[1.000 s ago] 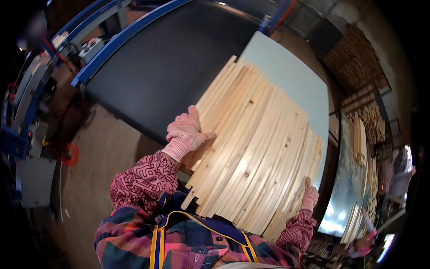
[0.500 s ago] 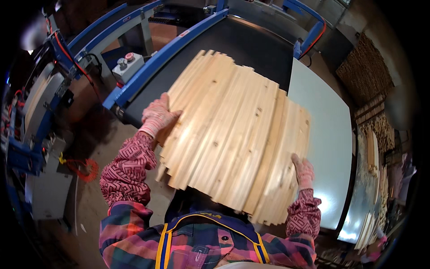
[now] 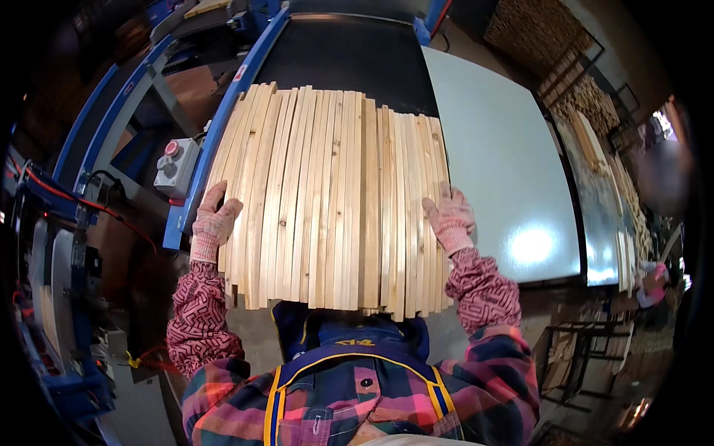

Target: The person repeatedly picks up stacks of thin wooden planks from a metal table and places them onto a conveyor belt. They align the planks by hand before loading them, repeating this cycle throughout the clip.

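Observation:
A row of pale wooden strips [image 3: 312,201], side by side with uneven ends, lies over the near part of a black conveyor belt [image 3: 342,56]. My left hand [image 3: 216,215], in a pink-and-white knit glove, grips the row's left edge, thumb on top. At the opposite edge my right hand [image 3: 451,215], gloved alike, holds the outer strips with thumb and fingers around the side. Thin dark gaps show between several strips. The near ends stick out toward my dark apron [image 3: 349,334]. Fingertips under the row are hidden.
A blue rail [image 3: 242,97] borders the belt on the left, with a grey control box [image 3: 177,167] bearing a red button beside it. A pale smooth tabletop [image 3: 506,163] adjoins on the right. Beyond stand wood stacks [image 3: 584,97] and a metal-topped table [image 3: 599,223].
The row has swung from a slant to line up with the belt and lies flatter. Gaps between strips have opened. My right hand has moved farther up its edge.

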`<state>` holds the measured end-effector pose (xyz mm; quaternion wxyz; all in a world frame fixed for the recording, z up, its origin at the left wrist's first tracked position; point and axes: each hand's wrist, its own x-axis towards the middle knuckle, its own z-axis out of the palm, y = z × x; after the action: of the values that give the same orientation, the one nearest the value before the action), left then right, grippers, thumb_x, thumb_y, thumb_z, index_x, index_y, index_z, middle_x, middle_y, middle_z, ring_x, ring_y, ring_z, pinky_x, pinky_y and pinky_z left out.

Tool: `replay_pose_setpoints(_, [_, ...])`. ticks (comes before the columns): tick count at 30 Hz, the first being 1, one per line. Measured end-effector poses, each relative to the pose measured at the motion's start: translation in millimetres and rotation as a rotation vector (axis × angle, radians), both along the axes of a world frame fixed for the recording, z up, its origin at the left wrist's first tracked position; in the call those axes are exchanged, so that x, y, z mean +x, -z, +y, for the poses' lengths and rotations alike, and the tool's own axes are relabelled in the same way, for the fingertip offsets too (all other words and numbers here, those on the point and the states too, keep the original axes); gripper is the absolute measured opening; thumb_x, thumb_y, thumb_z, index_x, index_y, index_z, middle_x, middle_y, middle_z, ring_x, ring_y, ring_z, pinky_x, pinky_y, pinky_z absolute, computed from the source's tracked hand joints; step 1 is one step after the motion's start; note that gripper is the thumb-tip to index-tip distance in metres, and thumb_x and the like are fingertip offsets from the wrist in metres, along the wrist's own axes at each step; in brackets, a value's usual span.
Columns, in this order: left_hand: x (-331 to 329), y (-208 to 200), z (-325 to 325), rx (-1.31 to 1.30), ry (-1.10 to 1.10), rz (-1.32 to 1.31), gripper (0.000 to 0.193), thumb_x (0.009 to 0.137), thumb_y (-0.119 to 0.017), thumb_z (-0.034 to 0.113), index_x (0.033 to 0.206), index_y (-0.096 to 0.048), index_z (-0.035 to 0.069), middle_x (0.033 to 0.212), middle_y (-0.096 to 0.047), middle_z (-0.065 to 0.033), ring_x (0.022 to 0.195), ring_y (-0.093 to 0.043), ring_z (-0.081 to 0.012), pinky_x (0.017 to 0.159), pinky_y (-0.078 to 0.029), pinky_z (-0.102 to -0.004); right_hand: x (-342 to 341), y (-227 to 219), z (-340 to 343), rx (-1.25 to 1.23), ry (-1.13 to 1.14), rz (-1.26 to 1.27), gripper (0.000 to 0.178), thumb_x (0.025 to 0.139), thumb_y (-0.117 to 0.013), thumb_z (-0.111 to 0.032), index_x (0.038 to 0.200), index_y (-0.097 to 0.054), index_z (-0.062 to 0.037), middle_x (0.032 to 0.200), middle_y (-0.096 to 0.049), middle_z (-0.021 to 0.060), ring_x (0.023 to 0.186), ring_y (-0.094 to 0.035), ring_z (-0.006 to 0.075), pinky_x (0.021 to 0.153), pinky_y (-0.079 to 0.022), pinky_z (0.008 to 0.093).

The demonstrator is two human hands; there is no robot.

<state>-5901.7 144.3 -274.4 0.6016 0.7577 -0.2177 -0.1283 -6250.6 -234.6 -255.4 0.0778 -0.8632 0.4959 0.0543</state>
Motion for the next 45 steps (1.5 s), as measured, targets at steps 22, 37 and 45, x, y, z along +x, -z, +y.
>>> replay_pose_setpoints(22, [3.5, 9.2, -8.0, -0.359, 0.033, 0.164, 0.057, 0.086, -0.063, -0.004, 0.138, -0.040, -0.004, 0.138, -0.047, -0.0127, 0.093, -0.059, -0.0171, 0.090, -0.050, -0.0348, 65.6, -11.4, 107.9, 0.490, -0.238, -0.857, 0.090, 0.088, -0.051, -0.061, 0.147, -0.023, -0.0009, 0.153, -0.023, 0.0197, 0.143, -0.020, 0.0306, 0.117, -0.019, 0.0379])
replay_pose_setpoints(37, [12.5, 19.3, 5.0, -0.269, 0.299, 0.482, 0.080, 0.090, -0.062, 0.011, 0.151, -0.010, 0.007, 0.100, -0.060, -0.0033, 0.088, -0.063, -0.0169, 0.087, -0.055, -0.0378, 72.2, -21.2, 98.0, 0.968, 0.156, -0.955, 0.112, 0.068, -0.082, -0.041, 0.151, -0.014, -0.0061, 0.150, -0.028, 0.0221, 0.141, -0.025, 0.0349, 0.115, -0.024, 0.0439])
replay_pose_setpoints(45, [-94.7, -11.7, -19.6, -0.278, 0.383, 0.444, 0.083, 0.092, -0.059, 0.018, 0.152, -0.003, 0.009, 0.092, -0.063, -0.0051, 0.090, -0.066, -0.0200, 0.090, -0.055, -0.0383, -17.7, -31.6, 61.6, 1.310, -0.074, -1.289, 0.107, 0.069, -0.083, -0.032, 0.148, -0.019, -0.0004, 0.135, -0.048, 0.0218, 0.125, -0.048, 0.0290, 0.105, -0.039, 0.0319])
